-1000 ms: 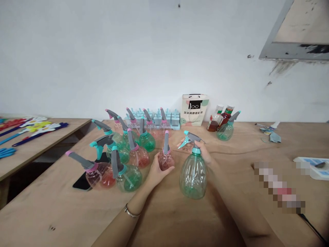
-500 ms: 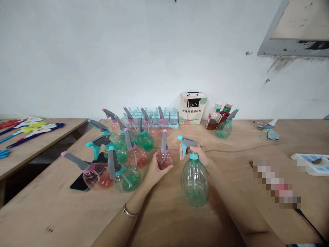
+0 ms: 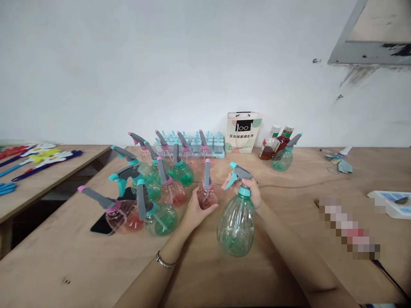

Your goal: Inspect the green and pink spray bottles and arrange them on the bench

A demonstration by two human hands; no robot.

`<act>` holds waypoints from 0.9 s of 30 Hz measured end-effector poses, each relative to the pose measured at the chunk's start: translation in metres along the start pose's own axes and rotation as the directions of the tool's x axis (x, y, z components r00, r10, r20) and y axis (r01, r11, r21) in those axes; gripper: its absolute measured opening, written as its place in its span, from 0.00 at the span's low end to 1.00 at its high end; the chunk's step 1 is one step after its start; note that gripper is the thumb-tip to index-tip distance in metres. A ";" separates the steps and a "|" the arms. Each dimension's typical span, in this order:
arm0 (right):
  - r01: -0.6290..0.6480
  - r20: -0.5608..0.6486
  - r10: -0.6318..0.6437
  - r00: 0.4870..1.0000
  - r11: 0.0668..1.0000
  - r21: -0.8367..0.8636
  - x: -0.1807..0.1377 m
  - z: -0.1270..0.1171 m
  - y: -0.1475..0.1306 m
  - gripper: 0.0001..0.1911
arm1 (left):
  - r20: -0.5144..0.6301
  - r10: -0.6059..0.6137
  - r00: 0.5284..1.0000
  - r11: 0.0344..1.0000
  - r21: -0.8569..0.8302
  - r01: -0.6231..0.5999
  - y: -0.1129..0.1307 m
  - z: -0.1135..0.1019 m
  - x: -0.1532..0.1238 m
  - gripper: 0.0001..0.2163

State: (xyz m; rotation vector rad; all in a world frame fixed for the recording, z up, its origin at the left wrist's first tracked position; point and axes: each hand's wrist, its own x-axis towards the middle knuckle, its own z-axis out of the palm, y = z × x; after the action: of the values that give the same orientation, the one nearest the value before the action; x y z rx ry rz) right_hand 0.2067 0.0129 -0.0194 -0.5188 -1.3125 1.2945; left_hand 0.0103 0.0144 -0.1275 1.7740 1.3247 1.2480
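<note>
My right hand [image 3: 253, 193] is wrapped round the neck of a clear green spray bottle [image 3: 236, 224] with a teal and grey trigger head, which leans to the left over the wooden table [image 3: 224, 273]. A small pink spray bottle [image 3: 207, 193] with a grey and pink head stands just left of it. My left hand [image 3: 195, 211] cups that pink bottle from the front left, fingers curled against its body. A thin bracelet sits on my left wrist.
Several pink and green spray bottles [image 3: 154, 188] crowd the table to the left, with a black phone [image 3: 102, 224] beneath them. A light blue tray [image 3: 205, 147], a paper bag [image 3: 243, 132], two brown bottles [image 3: 272, 147] and another green sprayer [image 3: 283, 157] stand by the wall. Coloured hand-shaped toys [image 3: 38, 160] lie on the left table.
The green bottle in my right hand has tipped to the left, its base swinging left and its trigger head rising a little. My left hand stays on the pink bottle.
</note>
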 end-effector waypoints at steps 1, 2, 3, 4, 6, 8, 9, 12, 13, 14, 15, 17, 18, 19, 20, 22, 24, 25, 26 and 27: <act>-0.030 0.036 0.031 0.999 0.999 -0.010 0.000 0.000 0.000 0.15 | 0.003 0.004 1.000 1.000 -0.004 -0.004 0.000 0.000 0.000 0.36; -0.061 0.073 0.063 0.995 0.998 -0.027 0.000 0.001 0.001 0.16 | 0.009 0.010 1.000 1.000 -0.010 -0.010 0.001 0.000 0.000 0.36; -0.087 0.110 0.092 0.990 0.995 -0.051 0.000 0.001 0.001 0.17 | 0.017 0.015 1.000 1.000 -0.018 -0.015 0.002 -0.001 0.000 0.37; -0.099 0.138 0.108 0.985 0.993 -0.070 0.000 0.002 0.001 0.18 | 0.024 0.017 1.000 1.000 -0.024 -0.017 0.002 -0.001 0.001 0.37; -0.085 0.142 0.094 0.985 0.994 -0.072 -0.002 0.003 0.001 0.19 | 0.028 0.016 0.999 0.999 -0.029 -0.015 0.003 -0.001 0.001 0.37; -0.043 0.110 0.050 0.993 0.997 -0.064 -0.005 0.005 0.000 0.20 | 0.025 0.010 1.000 1.000 -0.026 -0.010 0.003 -0.001 0.001 0.36; -0.021 0.096 0.029 0.995 0.997 -0.075 -0.006 0.005 -0.001 0.20 | 0.023 0.009 1.000 1.000 -0.024 -0.008 0.003 -0.001 0.001 0.36; 0.063 0.064 -0.053 0.997 0.983 -0.171 -0.008 0.000 -0.008 0.20 | 0.028 0.000 1.000 1.000 -0.013 0.000 0.003 -0.001 0.001 0.36; 0.090 0.056 -0.079 0.995 0.972 -0.218 -0.007 -0.004 -0.013 0.20 | 0.029 -0.006 1.000 1.000 -0.010 0.006 0.002 -0.001 0.001 0.37; 0.108 0.038 -0.101 0.994 0.957 -0.271 -0.006 -0.010 -0.018 0.19 | 0.029 -0.011 1.000 1.000 -0.007 0.011 0.002 -0.001 0.001 0.37; 0.110 0.010 -0.113 0.994 0.937 -0.331 -0.004 -0.018 -0.025 0.19 | 0.027 -0.016 0.999 1.000 -0.004 0.016 0.002 -0.001 0.001 0.37; 0.074 -0.098 -0.135 0.986 0.881 -0.467 -0.001 -0.039 -0.040 0.19 | 0.021 -0.022 1.000 1.000 -0.003 0.022 0.000 -0.001 0.000 0.37; 0.043 -0.179 -0.164 0.970 0.842 -0.538 0.000 -0.053 -0.047 0.20 | 0.020 -0.022 1.000 1.000 -0.004 0.022 0.000 -0.001 0.000 0.37; 0.023 -0.258 -0.221 0.941 0.798 -0.602 0.001 -0.069 -0.053 0.21 | 0.020 -0.021 1.000 1.000 -0.005 0.022 -0.001 -0.001 0.000 0.37; 0.011 -0.324 -0.298 0.898 0.751 -0.661 0.001 -0.088 -0.058 0.22 | 0.021 -0.021 1.000 1.000 -0.004 0.021 -0.001 0.000 0.000 0.37; -0.037 -0.438 -0.492 0.753 0.633 -0.774 -0.001 -0.127 -0.064 0.25 | 0.023 -0.017 1.000 1.000 0.001 0.017 -0.001 0.000 0.001 0.37; -0.150 -0.475 -0.621 0.623 0.501 -0.853 -0.006 -0.166 -0.065 0.25 | 0.025 -0.017 1.000 1.000 0.007 0.017 -0.001 -0.001 0.001 0.37; -0.203 -0.487 -0.658 0.574 0.461 -0.864 -0.009 -0.183 -0.065 0.25 | 0.028 -0.019 0.999 1.000 0.007 0.019 0.000 -0.001 0.001 0.36; -0.241 -0.502 -0.681 0.534 0.447 -0.862 -0.013 -0.199 -0.063 0.25 | 0.030 -0.020 0.999 1.000 0.006 0.020 0.000 -0.001 0.001 0.36; -0.270 -0.513 -0.697 0.501 0.437 -0.858 -0.017 -0.212 -0.062 0.24 | 0.031 -0.021 0.999 1.000 0.006 0.021 0.001 -0.001 0.001 0.37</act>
State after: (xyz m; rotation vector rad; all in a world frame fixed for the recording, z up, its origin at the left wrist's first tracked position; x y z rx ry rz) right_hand 0.4231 0.0572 -0.0300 -1.4253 -0.9891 -0.2055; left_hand 0.0093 0.0151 -0.1260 1.7719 1.3271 1.2014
